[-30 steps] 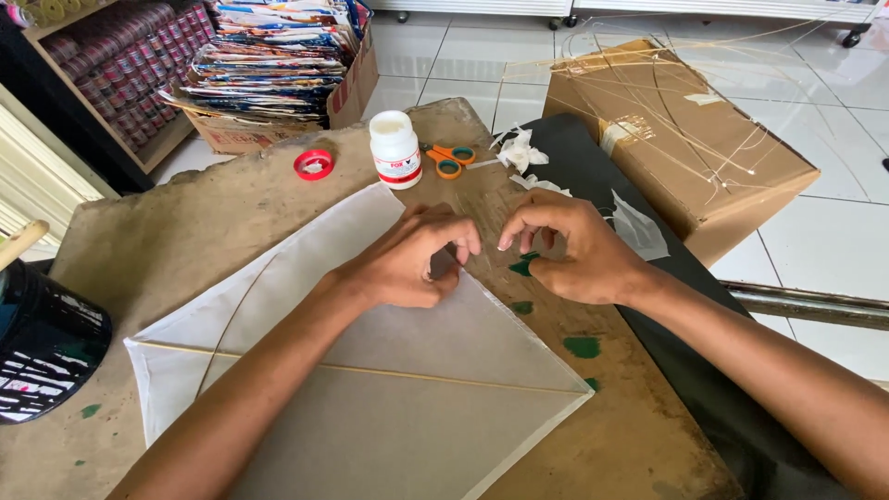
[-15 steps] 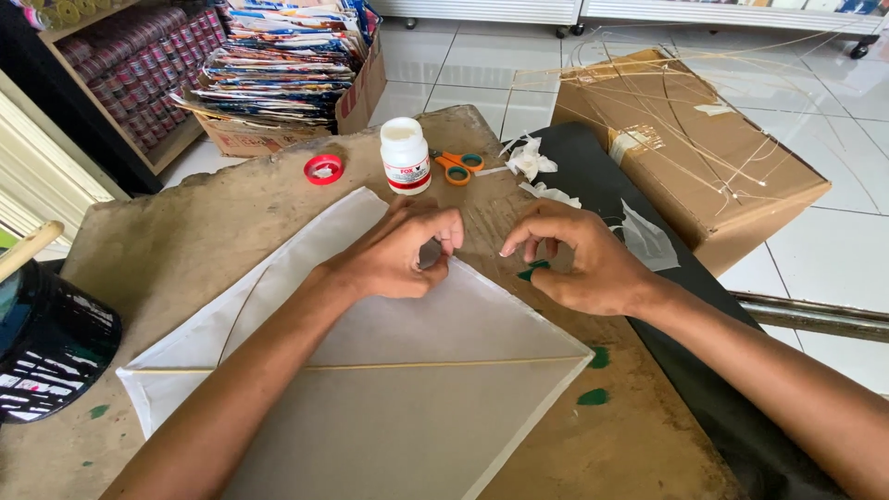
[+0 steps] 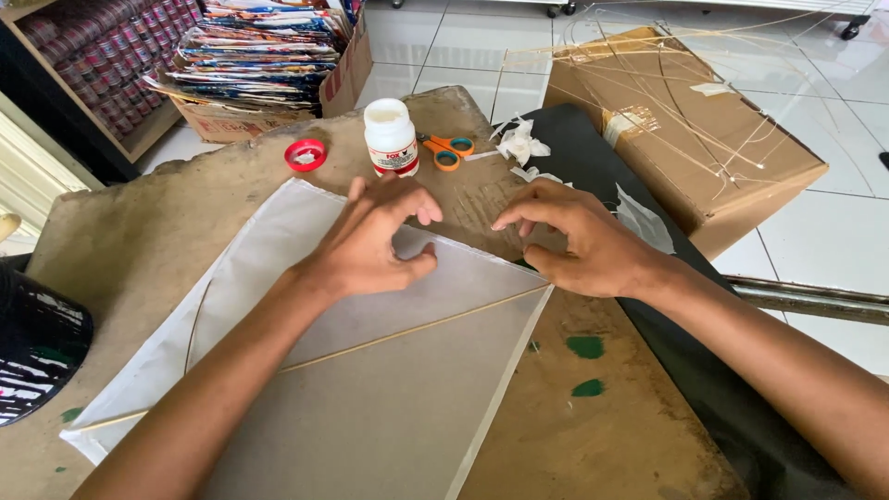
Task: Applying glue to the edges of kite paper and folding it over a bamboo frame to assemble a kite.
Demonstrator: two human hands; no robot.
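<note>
Kite paper, white and stretched over thin bamboo sticks, lay flat on the worn brown table right below me. My left hand rested on its upper edge, fingers curled and pressing down, clamping nothing. My right hand sat just beside the kite's corner, fingers bent onto the tabletop, also holding nothing (as far as I could see). Beyond them stood a white glue bottle, its red cap lying apart, and orange scissors. Farther off sat a cardboard box.
</note>
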